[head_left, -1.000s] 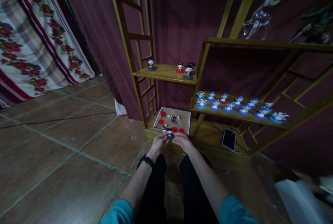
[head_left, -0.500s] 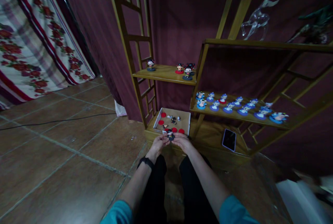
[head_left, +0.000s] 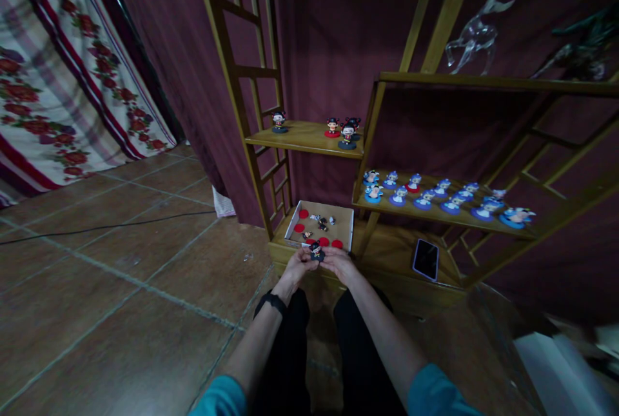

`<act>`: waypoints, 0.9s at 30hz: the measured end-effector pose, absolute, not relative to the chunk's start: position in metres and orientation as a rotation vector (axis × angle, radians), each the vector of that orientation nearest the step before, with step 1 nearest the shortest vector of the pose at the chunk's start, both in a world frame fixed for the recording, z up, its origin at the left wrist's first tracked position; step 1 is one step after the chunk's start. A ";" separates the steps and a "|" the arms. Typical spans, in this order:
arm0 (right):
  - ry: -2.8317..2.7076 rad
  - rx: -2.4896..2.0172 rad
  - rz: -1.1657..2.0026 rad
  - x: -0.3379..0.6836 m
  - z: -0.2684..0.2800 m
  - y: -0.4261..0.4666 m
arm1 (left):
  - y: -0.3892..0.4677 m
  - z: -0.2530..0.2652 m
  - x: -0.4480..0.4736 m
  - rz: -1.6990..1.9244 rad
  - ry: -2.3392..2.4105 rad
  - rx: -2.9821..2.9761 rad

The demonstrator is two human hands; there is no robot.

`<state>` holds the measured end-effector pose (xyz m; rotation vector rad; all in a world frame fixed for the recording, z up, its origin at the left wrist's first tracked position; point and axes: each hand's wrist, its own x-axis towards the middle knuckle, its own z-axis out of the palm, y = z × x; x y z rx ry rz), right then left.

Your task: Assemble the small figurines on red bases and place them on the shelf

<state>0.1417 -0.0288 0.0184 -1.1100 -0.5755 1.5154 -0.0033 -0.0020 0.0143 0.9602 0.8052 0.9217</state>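
Note:
Between my two hands is a small black-haired figurine (head_left: 316,251) on a dark round base. My left hand (head_left: 298,265) grips the base from the left, and my right hand (head_left: 338,262) grips it from the right. Just beyond the hands, a shallow cardboard box (head_left: 343,217) rests on the bottom board of the shelf. Inside it lie several loose figurine pieces, among them a dark figurine (head_left: 322,224), and several red discs (head_left: 300,227). My fingertips partly cover the near edge of the box.
Black-haired figurines (head_left: 347,135) stand on the small upper shelf (head_left: 304,141). Several blue-and-white figurines (head_left: 424,199) line the right shelf. A phone (head_left: 426,259) lies on the bottom board. A clear deer ornament (head_left: 476,35) is higher up. A cable (head_left: 106,229) crosses the tiled floor.
The figurine has tipped a little between my fingers, so its head sits lower. Both hands stay in nearly the same place, and the view has shifted very slightly.

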 end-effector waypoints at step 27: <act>-0.620 -1.092 1.532 0.141 0.016 -0.029 | -0.006 0.019 0.001 0.923 0.788 1.042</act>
